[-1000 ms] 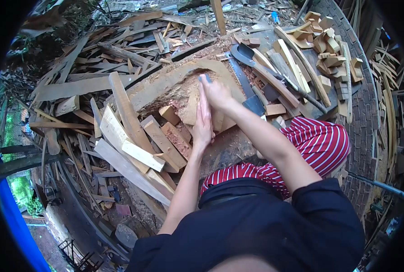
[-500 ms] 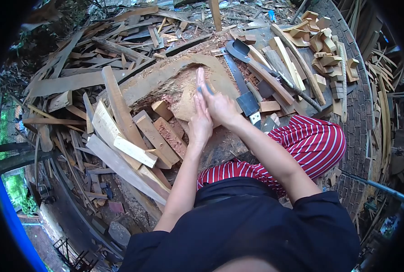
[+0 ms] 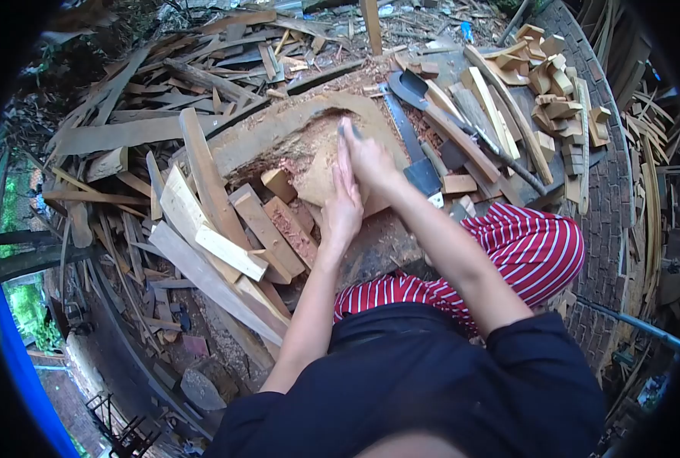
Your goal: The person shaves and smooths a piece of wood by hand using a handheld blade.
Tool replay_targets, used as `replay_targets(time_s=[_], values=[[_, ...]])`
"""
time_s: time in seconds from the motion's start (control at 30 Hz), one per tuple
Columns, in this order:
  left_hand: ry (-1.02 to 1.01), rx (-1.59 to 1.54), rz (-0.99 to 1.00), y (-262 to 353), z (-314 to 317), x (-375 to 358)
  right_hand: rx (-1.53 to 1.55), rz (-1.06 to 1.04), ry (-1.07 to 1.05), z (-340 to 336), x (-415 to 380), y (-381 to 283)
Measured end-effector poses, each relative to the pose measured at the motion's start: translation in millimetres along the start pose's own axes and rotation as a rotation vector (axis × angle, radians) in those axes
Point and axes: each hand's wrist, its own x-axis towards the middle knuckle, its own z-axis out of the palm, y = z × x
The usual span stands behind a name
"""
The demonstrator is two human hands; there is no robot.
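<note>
A small blue-tipped tool (image 3: 349, 131) is being pressed between the two palms just above the centre of the frame — the left hand (image 3: 343, 200) is lying flat and extended, its fingers stretched upward along the shaft, while the right hand (image 3: 370, 159) is being laid against it from the right, slightly further up. Neither hand is pinching; both are being held pressed together around the tool. Only its tip is showing above the fingertips, so its kind cannot be told with certainty.

The tip is being directed into the hollowed slab of wood (image 3: 302, 145) on the chopping block (image 3: 378, 244), at the pale, freshly cut hollow where reddish chips are lying. Judging from this, a boring or scooping step is in hand, the tool being rolled between the palms. The next move is judged to call for steady downward pressure, with the palms being kept aligned so that the shaft is not being let slip sideways.

To the left of centre, cut blocks (image 3: 267, 225) and planks (image 3: 202, 221) are lying stacked. To the upper right, a saw (image 3: 408, 145) and an adze-like blade (image 3: 410, 88) are resting beside the slab — further right, a heap of shaped offcuts (image 3: 554, 84) is being kept.
</note>
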Motion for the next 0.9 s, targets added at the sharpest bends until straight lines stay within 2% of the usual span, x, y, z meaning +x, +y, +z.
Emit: replay_targets(time_s=[0.1,0.2,0.27,0.33,0.43,0.5,0.53,0.6,0.73,0.77,0.83,0.87,0.9], values=[[0.001,-0.042,0.045,3,-2,-3,-0.023,-0.069,-0.021,-14,-36,-11],[-0.037,-0.007,-0.033,11,-2,-10,0.050,0.073,-0.090,-17,5,0],[-0.034,0.004,-0.064,8,-1,-6,0.079,0.061,-0.094,-12,41,18],[0.011,0.018,-0.022,5,0,-7,0.161,0.082,-0.178,-17,43,20],[0.044,0.023,0.005,11,-4,-10,0.323,0.069,-0.056,-9,27,29],[-0.049,0.023,-0.103,15,-9,-13,0.419,0.097,-0.083,1,22,34],[-0.050,0.024,-0.104,15,-8,-16,0.444,0.094,-0.019,7,21,33],[0.122,0.062,0.019,11,-5,-23,0.454,0.099,0.031,13,17,31],[0.193,0.051,0.065,-12,-10,-27,0.668,-0.045,0.064,16,18,18],[0.198,-0.014,0.138,-22,-10,-24,0.672,-0.047,0.061,16,18,16],[0.197,-0.079,0.210,-37,-1,-18,0.622,0.182,-0.337,-10,8,-6],[0.161,-0.160,0.185,-42,6,-10,0.482,0.076,-0.156,7,5,-6],[0.127,-0.242,0.161,-38,4,-5,0.479,0.075,-0.157,11,2,-5]])
